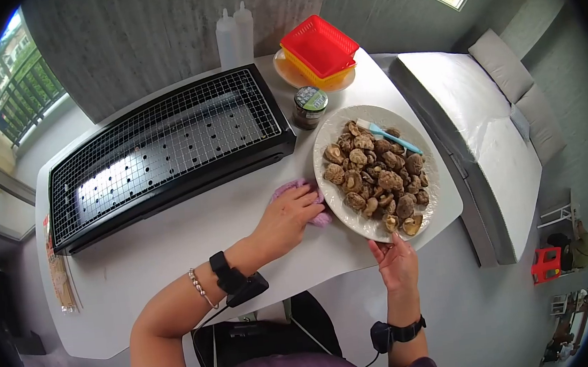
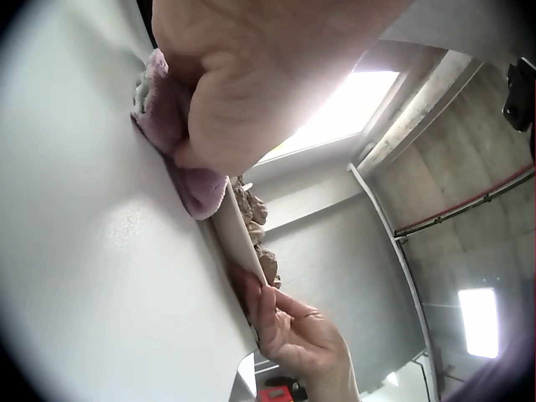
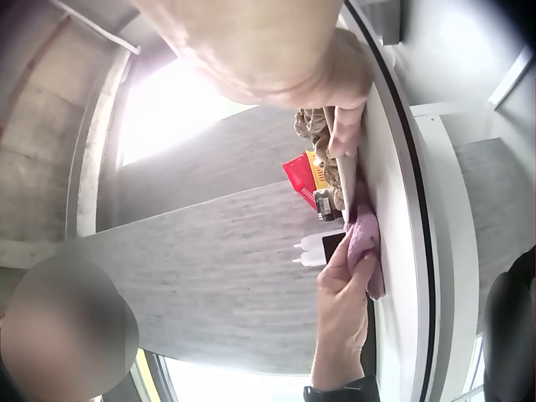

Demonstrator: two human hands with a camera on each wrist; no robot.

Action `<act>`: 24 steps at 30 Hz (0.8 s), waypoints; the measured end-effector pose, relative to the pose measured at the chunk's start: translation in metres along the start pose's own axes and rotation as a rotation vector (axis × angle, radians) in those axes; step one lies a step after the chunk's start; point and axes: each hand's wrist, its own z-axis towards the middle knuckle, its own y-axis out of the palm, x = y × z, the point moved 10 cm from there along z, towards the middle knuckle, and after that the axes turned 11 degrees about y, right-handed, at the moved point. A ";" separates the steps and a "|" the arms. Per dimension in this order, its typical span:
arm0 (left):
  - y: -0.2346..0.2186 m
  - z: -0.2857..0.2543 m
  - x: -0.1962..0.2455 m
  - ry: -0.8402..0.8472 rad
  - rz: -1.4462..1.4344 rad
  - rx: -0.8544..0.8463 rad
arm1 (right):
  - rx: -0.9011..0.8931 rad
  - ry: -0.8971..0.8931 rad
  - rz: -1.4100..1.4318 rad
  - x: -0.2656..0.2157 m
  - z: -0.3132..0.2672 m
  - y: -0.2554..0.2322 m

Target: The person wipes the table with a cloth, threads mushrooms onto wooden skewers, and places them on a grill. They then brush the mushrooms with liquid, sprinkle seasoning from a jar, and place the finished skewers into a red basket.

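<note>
My left hand (image 1: 288, 217) holds a bunched purple cloth (image 1: 321, 219) against the white table, close beside the plate's left rim. In the right wrist view its thumb and fingers grip the cloth (image 3: 365, 233). A large off-white plate (image 1: 429, 222) is heaped with dried shiitake mushrooms (image 1: 378, 165). My right hand (image 1: 398, 267) grips the plate's near rim, thumb on top; the fingers below are partly hidden. From the left wrist view, this hand (image 2: 293, 328) pinches the raised edge of the plate (image 2: 239, 239). A blue-handled brush (image 1: 395, 139) lies across the mushrooms.
A black grill (image 1: 170, 208) with a wire mesh fills the table's left side. Behind the plate stand a lidded jar (image 1: 310, 106), red and yellow baskets (image 1: 320, 45) and two squeeze bottles (image 1: 228, 41). Packed skewers (image 1: 61, 281) lie at the left edge. A sofa (image 1: 474, 126) stands right.
</note>
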 end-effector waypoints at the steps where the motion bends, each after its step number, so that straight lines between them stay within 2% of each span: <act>1: 0.002 0.003 0.001 0.026 -0.057 -0.014 | 0.001 0.001 -0.001 -0.001 0.002 -0.002; 4: 0.010 0.010 -0.005 0.035 -0.024 -0.087 | 0.137 -0.209 -0.128 -0.023 -0.002 -0.021; 7: 0.012 0.021 -0.021 -0.051 0.088 0.036 | 0.139 -0.288 -0.149 -0.029 -0.008 -0.038; 13: 0.031 0.074 -0.058 -0.129 0.116 0.079 | 0.175 -0.372 -0.148 -0.044 -0.039 -0.069; 15: 0.037 0.094 -0.075 -0.159 0.127 0.191 | 0.227 -0.373 -0.154 -0.046 -0.051 -0.079; 19: 0.056 0.133 -0.084 -0.136 0.103 0.241 | 0.307 -0.427 -0.102 -0.059 -0.077 -0.099; 21: 0.075 0.148 -0.071 -0.010 -0.100 0.150 | 0.320 -0.448 -0.112 -0.070 -0.089 -0.099; 22: 0.086 0.145 -0.054 0.119 -0.137 0.155 | 0.320 -0.455 -0.126 -0.076 -0.092 -0.100; 23: 0.099 0.139 -0.045 0.119 -0.140 0.152 | 0.323 -0.453 -0.125 -0.081 -0.093 -0.100; 24: 0.118 0.127 -0.058 -0.063 -0.807 0.278 | 0.318 -0.472 -0.148 -0.085 -0.090 -0.098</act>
